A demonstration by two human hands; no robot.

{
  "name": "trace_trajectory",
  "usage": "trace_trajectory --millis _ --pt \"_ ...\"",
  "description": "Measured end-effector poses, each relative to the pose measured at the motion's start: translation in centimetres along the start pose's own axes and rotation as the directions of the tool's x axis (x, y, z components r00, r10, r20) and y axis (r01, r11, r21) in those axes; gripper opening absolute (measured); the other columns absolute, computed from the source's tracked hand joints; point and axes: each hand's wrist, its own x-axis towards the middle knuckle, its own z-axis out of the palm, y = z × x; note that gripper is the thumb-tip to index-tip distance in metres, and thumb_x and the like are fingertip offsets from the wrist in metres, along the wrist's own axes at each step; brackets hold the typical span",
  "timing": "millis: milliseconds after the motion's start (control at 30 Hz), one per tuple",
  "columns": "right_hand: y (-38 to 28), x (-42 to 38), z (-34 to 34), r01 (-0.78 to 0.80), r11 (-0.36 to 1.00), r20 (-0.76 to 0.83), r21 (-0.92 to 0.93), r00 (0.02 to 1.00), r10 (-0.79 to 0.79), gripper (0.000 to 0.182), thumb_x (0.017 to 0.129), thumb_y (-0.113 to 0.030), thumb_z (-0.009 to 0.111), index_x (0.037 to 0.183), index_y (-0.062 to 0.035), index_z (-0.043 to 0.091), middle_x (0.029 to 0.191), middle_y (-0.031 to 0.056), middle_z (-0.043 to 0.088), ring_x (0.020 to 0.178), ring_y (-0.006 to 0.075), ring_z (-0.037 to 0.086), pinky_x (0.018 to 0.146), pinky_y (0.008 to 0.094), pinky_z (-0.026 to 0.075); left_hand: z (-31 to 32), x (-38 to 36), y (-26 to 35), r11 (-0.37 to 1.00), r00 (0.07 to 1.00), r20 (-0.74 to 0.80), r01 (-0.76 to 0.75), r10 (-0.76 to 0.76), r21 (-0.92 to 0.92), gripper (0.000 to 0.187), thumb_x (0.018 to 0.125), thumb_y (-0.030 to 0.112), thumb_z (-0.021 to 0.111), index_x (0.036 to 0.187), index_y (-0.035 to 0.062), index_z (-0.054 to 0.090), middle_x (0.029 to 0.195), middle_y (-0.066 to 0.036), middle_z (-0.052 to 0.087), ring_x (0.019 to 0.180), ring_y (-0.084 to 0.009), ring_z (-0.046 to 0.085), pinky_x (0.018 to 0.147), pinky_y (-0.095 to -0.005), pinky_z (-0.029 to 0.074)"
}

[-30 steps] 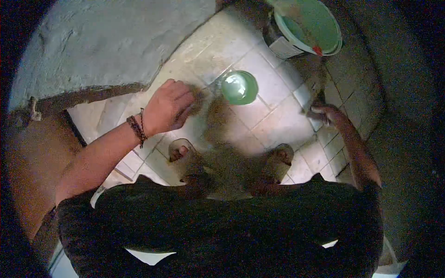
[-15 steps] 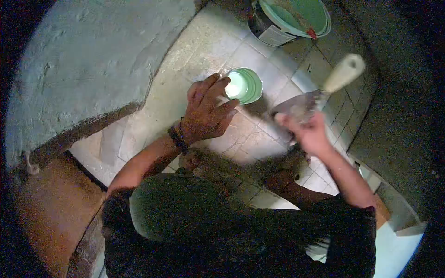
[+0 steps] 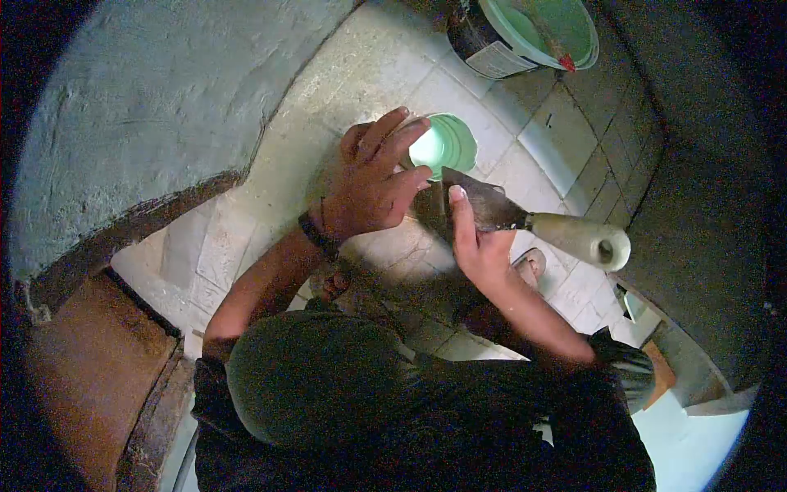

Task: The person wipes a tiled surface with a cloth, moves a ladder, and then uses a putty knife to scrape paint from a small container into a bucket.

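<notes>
Rough plaster [image 3: 164, 90] and floor tiles [image 3: 502, 111] suggest an indoor worksite.

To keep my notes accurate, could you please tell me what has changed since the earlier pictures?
The left hand moved rightward to the green cup. The right hand brought the scraper to the cup, its handle swinging downward. The bucket stayed beyond them.

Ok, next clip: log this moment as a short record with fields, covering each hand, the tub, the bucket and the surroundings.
left hand: fingers spread at the left side of the green tub; firm hold unclear
right hand: holds the putty knife by its blade, handle pointing away
green tub: on the tiled floor, close to the blade's tip
bucket: beyond the tub, red bit at its rim
surroundings: grey plastered surface at left
</notes>
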Motion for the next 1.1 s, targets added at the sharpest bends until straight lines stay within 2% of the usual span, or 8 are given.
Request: trace_trajectory --millis 100,200,333,400,600,733,800,1100 --pt "-0.1 0.6 0.3 0.264 0.940 0.056 -0.214 0.965 -0.258 0.008 0.088 -0.003 0.057 0.083 0.0019 0.059 0.068 0.0061 0.059 0.059 0.0136 0.055 0.053 0.0279 0.042 0.2 0.3 0.4 0.999 0.999 0.018 0.038 -0.038 0.002 0.021 0.070 0.018 0.068 0.090 0.0214 0.063 0.132 -0.012 0.047 0.125 -0.0352 0.038 0.095 -0.0475 0.030" --pt "-0.6 1.0 0.0 0.308 0.905 0.137 -0.295 0.950 -0.279 0.009 0.087 -0.003 0.057 0.081 0.0021 0.059 0.066 0.0070 0.059 0.056 0.0155 0.055 0.052 0.0290 0.042 1.0 0.2 0.4 0.997 0.995 -0.087 0.043 -0.048 -0.064 0.010 0.072 0.015 0.064 0.081 0.0150 0.061 0.132 -0.009 0.047 0.124 -0.0324 0.039 0.095 -0.0481 0.029" --pt "-0.8 1.4 0.2 0.224 0.942 0.081 -0.249 0.974 -0.210 0.011 0.088 -0.004 0.057 0.078 0.0016 0.059 0.065 0.0068 0.060 0.055 0.0147 0.054 0.050 0.0293 0.042 1.1 0.1 0.5 0.993 0.994 -0.079 0.064 -0.071 -0.095 0.011 0.069 0.013 0.064 0.081 0.0135 0.062 0.130 -0.008 0.049 0.124 -0.0315 0.040 0.093 -0.0467 0.031" --pt "-1.4 1.8 0.4 0.049 0.983 0.077 -0.177 0.996 -0.036 0.014 0.087 -0.005 0.057 0.098 0.0032 0.059 0.079 0.0163 0.063 0.067 0.0298 0.062 0.058 0.0370 0.048 1.1 0.0 0.7 0.991 0.995 -0.079 0.058 -0.068 -0.122 0.012 0.068 0.013 0.064 0.080 0.0132 0.062 0.129 -0.007 0.049 0.123 -0.0313 0.040 0.092 -0.0461 0.031" --pt "-1.7 1.8 0.7 0.018 0.979 0.091 -0.203 0.996 0.000 0.011 0.087 -0.009 0.057 0.089 0.0012 0.060 0.076 0.0160 0.062 0.066 0.0309 0.062 0.056 0.0380 0.048 1.9 -0.5 1.3 0.977 0.983 -0.065 0.163 -0.174 -0.137 0.016 0.067 0.013 0.064 0.083 0.0141 0.063 0.116 -0.006 0.052 0.114 -0.0295 0.044 0.086 -0.0462 0.032" --pt "-1.7 1.4 0.7 0.104 0.951 0.096 -0.291 0.992 -0.079 0.011 0.088 -0.010 0.055 0.088 0.0007 0.059 0.076 0.0164 0.062 0.066 0.0320 0.062 0.056 0.0388 0.047 3.3 -0.9 1.5 0.978 0.965 -0.170 0.182 -0.198 -0.103 0.017 0.067 0.013 0.063 0.084 0.0150 0.063 0.112 -0.004 0.051 0.111 -0.0275 0.044 0.084 -0.0445 0.030" --pt "-1.9 1.2 0.6 0.060 0.965 0.076 -0.255 0.996 -0.042 0.009 0.087 -0.004 0.055 0.087 0.0030 0.061 0.070 0.0114 0.059 0.059 0.0204 0.056 0.053 0.0327 0.042 3.4 -0.9 1.6 0.976 0.958 -0.197 0.191 -0.209 -0.108 0.017 0.067 0.013 0.062 0.084 0.0152 0.063 0.112 -0.003 0.051 0.111 -0.0269 0.044 0.083 -0.0438 0.029" --pt "-1.4 2.3 1.3 0.213 0.937 0.076 -0.277 0.977 -0.200 0.010 0.086 -0.004 0.058 0.091 0.0027 0.062 0.073 0.0145 0.060 0.059 0.0243 0.059 0.054 0.0347 0.044 3.7 -1.3 1.8 0.981 0.953 -0.240 0.166 -0.186 -0.098 0.015 0.066 0.013 0.062 0.081 0.0146 0.064 0.108 -0.002 0.053 0.110 -0.0259 0.044 0.085 -0.0433 0.029"
